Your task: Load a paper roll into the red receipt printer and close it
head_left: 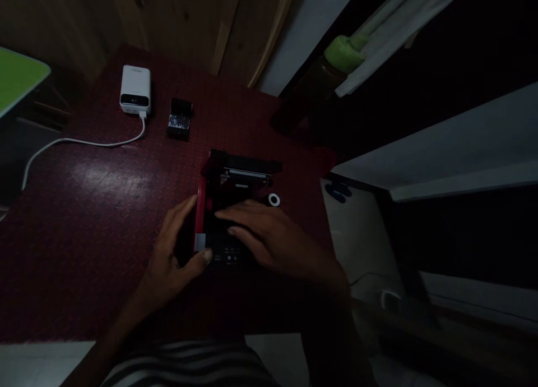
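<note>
A black and red device [235,179] with an opened top lies on a dark red table [96,207]. My left hand [176,252] grips its red left side, thumb against the near corner. My right hand [269,235] lies on top of the device's near half, fingers stretched out and pointing left. A small white ring [274,199] rests on the table just right of the device. The light is dim, so details inside the device are hard to make out.
A white power bank [135,90] with a white cable [84,143] sits at the far left of the table. A small black gadget [180,118] lies beside it. Wooden wall behind; the table's right edge meets a white surface [357,235].
</note>
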Motion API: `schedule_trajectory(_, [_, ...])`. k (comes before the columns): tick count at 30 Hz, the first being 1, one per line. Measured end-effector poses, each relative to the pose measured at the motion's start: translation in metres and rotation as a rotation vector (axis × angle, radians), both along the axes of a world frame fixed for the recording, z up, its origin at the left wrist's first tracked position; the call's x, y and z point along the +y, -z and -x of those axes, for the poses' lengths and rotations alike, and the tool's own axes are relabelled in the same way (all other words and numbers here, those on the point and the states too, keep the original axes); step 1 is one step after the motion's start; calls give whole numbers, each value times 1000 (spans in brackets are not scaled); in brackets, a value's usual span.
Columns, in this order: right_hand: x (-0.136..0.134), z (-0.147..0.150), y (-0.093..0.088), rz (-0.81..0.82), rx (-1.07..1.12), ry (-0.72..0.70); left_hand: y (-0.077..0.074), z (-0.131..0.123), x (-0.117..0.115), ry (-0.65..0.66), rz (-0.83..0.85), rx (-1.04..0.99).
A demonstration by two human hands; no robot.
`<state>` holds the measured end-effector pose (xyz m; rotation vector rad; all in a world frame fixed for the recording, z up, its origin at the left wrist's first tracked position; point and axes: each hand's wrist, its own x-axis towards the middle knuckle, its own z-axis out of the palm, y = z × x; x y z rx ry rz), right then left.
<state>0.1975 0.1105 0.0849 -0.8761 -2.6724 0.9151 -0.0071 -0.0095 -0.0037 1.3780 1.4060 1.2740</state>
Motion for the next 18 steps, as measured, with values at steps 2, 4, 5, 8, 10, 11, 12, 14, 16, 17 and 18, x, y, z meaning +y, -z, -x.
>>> schedule_trajectory(2, [-4, -5, 0, 6, 20, -20, -2, 2, 0, 4, 12, 2])
schedule_trajectory(4, [-6, -5, 4, 11, 26, -18, -4, 5, 1, 10, 25, 15])
schedule_trajectory(5, [-6, -4, 6, 17, 34, -18, -5, 7, 1, 14, 25, 24])
schedule_trajectory(8, [-7, -1, 11, 31, 60, -9, -9, 9, 1, 21, 27, 30])
schedule_trajectory(10, [-8, -1, 14, 19, 79, 3, -12, 8, -1, 17, 48, 27])
schedule_trajectory(11, [-9, -2, 15, -2, 95, 11, -13, 8, -2, 14, 61, 30])
schedule_trajectory(12, [-11, -2, 16, -37, 117, 22, -15, 9, -2, 13, 73, 31])
schedule_trajectory(14, [-16, -4, 20, -137, 182, 57, -20, 11, 0, 13, 99, 16])
schedule_trajectory(16, [-23, -4, 23, -250, 255, 115, -25, 15, 9, -36, 118, -20])
schedule_trajectory(17, [-27, -4, 25, -302, 287, 151, -28, 17, 18, -82, 115, -40])
schedule_trajectory(18, [-31, -4, 26, -344, 308, 186, -32, 19, 29, -143, 97, -45])
